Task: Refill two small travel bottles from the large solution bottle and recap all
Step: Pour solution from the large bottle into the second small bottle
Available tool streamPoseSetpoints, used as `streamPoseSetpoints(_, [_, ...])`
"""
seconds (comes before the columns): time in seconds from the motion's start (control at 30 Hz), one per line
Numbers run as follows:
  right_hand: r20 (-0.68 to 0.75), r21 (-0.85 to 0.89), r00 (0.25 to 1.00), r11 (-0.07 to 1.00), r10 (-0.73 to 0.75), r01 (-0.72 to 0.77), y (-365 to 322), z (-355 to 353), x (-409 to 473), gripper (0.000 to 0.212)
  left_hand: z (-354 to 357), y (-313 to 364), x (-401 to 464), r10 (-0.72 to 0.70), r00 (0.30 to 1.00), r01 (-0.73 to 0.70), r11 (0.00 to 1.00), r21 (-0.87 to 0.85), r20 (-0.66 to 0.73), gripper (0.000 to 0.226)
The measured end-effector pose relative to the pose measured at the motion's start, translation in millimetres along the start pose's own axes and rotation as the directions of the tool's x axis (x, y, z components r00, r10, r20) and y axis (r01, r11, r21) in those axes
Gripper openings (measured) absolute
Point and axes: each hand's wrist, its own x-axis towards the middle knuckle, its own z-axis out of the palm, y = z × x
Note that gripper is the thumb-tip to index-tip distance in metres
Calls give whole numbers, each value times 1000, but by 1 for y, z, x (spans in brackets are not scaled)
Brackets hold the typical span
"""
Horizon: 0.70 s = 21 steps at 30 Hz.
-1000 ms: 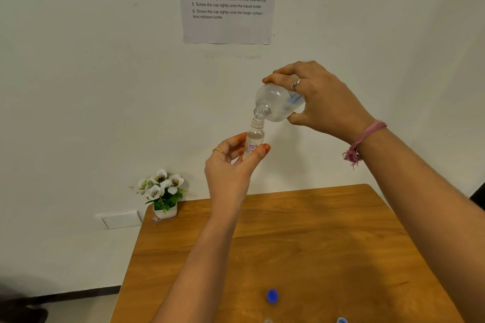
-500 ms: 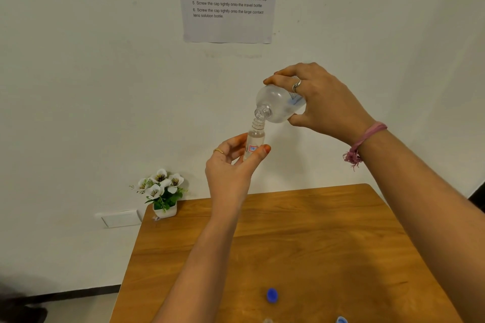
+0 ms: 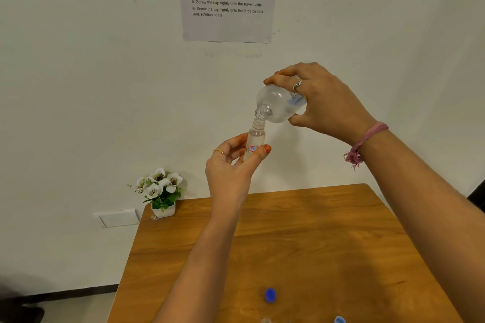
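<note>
Pouring is going well while the right hand [image 3: 325, 102] is gripping the tilted big bottle [image 3: 278, 105], mouth touching the small bottle [image 3: 256, 136] the left hand [image 3: 231, 168] is pinching upright

1. Large solution bottle [image 3: 278, 105]: clear plastic, uncapped, pale label partly visible. Held up over the table and tipped neck-down to the left, its threaded mouth meeting the mouth of the bottle below.
2. Small travel bottle [image 3: 256, 139]: clear, slim, threaded neck, uncapped, red-and-white label. Held nearly upright, leaning slightly, directly beneath the large bottle's mouth; clear liquid inside, level hard to tell.
3. Blue cap [image 3: 270, 295]: small and round, lying loose on the wooden tabletop near the front edge.
4. Second blue cap [image 3: 339, 319]: at the bottom edge of view, partly cut off.
5. Clear bottle top [image 3: 265, 320]: only its tip shows at the bottom edge.
</note>
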Motion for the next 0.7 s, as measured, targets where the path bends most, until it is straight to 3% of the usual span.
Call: streamPoseSetpoints(0.7, [22, 10, 1000, 1000, 20, -20, 2, -6, -5, 64, 5, -1, -2, -14, 1000, 14, 1000, 2, 8, 43])
